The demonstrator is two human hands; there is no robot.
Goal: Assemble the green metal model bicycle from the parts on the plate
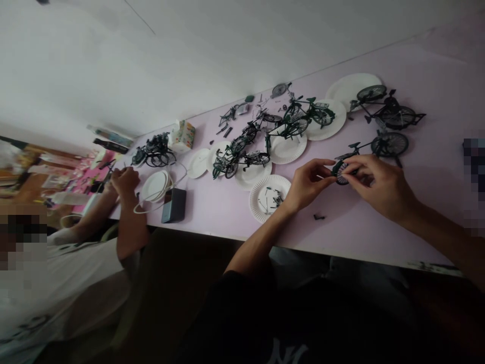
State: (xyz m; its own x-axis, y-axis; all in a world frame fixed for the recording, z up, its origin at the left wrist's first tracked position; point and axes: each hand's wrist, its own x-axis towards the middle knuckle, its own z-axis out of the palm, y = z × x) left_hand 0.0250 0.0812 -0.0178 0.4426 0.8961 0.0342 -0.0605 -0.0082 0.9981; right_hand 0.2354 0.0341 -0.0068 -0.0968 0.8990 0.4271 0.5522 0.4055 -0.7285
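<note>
A small dark model bicycle [389, 144] stands on the table, with its near wheel between my hands. My left hand [311, 183] pinches the wheel's dark green rim part at its left side. From the right, my right hand [379, 184] is closed at the same wheel, thumb and index finger together over it; the fingers partly cover the wheel. A small black piece [319, 217] lies on the table below my hands. Behind the held bicycle is another dark model bicycle [397, 114]. A white paper plate [255, 202] with small dark parts lies left of my left wrist.
Several model bicycles [299, 124] stand on and around paper plates on the pink table [227, 227]. Further left are a grey box [174, 206], a white cable, stacked plates [154, 186] and a tissue box [184, 134]. Another person's hands [125, 181] work at the far left.
</note>
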